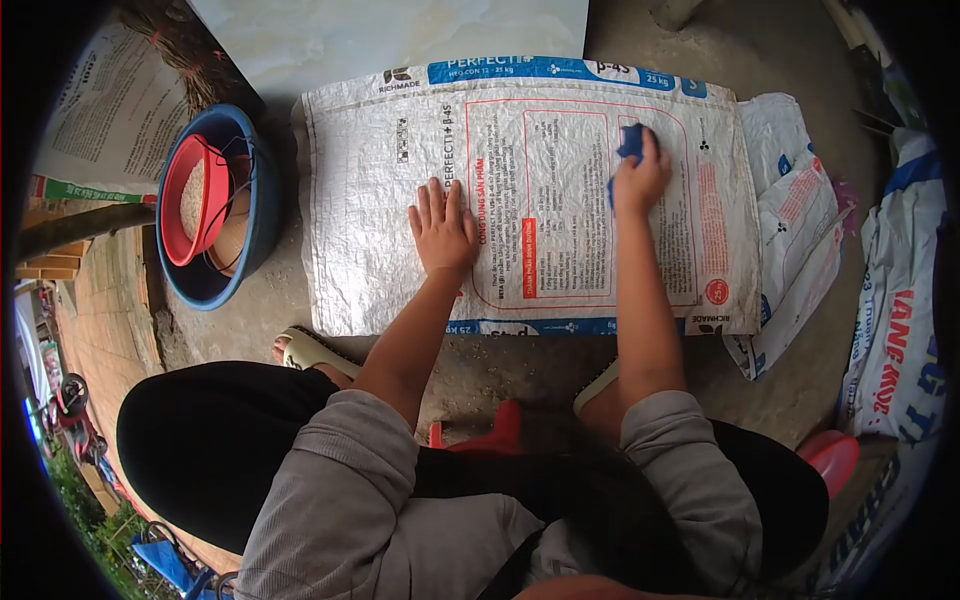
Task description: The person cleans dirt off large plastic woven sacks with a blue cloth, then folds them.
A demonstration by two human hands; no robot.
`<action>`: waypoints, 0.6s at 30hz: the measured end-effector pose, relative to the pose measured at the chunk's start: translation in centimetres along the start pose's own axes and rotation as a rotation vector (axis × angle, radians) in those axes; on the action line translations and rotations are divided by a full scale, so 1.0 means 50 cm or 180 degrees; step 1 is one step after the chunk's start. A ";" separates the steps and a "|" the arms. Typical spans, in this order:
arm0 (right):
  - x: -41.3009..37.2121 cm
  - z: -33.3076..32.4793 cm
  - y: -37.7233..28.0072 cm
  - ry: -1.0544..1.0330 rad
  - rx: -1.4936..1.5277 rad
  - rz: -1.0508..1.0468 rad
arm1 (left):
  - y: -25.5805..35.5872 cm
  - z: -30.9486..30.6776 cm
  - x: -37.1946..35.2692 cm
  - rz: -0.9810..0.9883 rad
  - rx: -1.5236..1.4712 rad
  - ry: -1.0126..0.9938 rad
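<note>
A printed white sack (370, 200) with blue edges lies flat on the ground before me. My left hand (444, 228) rests palm down on its middle, fingers spread, holding nothing. On the right part of the sack, my right hand (641, 178) is closed around a dark blue cloth (630, 143), which touches the printed surface. Part of the cloth is hidden by the fingers.
A blue basin (262, 222) at the left holds a red bowl (176, 210) with pale grains. More white sacks (792, 240) lie under and beside the right edge. Large printed sacks (893, 320) stand far right. A red stool (505, 425) shows below me.
</note>
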State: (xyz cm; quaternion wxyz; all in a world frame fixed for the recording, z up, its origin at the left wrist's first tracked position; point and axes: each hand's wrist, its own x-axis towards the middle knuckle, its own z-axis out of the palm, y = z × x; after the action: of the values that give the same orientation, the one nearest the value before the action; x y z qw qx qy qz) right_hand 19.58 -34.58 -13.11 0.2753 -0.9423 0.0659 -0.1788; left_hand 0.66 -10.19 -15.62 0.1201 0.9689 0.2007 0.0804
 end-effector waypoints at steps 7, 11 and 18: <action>-0.322 0.103 -0.265 -0.1447 0.0573 -0.2494 | -0.016 0.018 -0.002 0.0029 0.0276 -0.0297; -0.254 0.076 -0.223 -0.1751 0.0535 -0.2267 | -0.007 0.002 0.000 -0.0029 0.0237 -0.0273; -0.093 -0.052 -0.016 -0.1128 -0.0925 -0.0063 | -0.012 0.002 -0.001 -0.0058 -0.0048 -0.0095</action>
State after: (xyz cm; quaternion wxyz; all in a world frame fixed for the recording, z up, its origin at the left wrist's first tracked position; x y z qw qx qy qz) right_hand 14.32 -34.17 -12.02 0.1423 -0.9893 0.0323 -0.0018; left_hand 0.42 -9.71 -15.87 0.1312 0.9672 0.2070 0.0663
